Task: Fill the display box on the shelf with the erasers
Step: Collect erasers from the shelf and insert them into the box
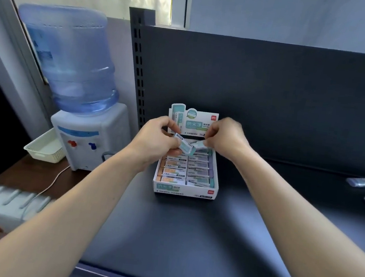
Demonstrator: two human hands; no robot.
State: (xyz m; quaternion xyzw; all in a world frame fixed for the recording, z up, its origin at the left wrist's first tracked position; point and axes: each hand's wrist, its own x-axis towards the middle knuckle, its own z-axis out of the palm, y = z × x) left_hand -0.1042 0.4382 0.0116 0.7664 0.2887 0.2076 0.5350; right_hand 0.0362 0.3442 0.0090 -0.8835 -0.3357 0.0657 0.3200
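Observation:
A white display box [184, 190] with a raised printed back card stands on the dark shelf [189, 230]. Two rows of wrapped erasers lie in it, orange-ended on the left [171, 171], purple and green on the right [199, 171]. My left hand [156, 138] pinches a green-ended eraser [184, 146] above the box's rear part. My right hand [226, 135] pinches another eraser [199, 145] just to the right of it; the two erasers nearly meet.
Several loose erasers [362, 182] lie on the shelf at the far right. The shelf's dark back panel [273, 91] rises behind the box. Left of the shelf stand a water dispenser [82, 127] with a blue bottle, a white basket [44, 147] and a power strip [8, 205].

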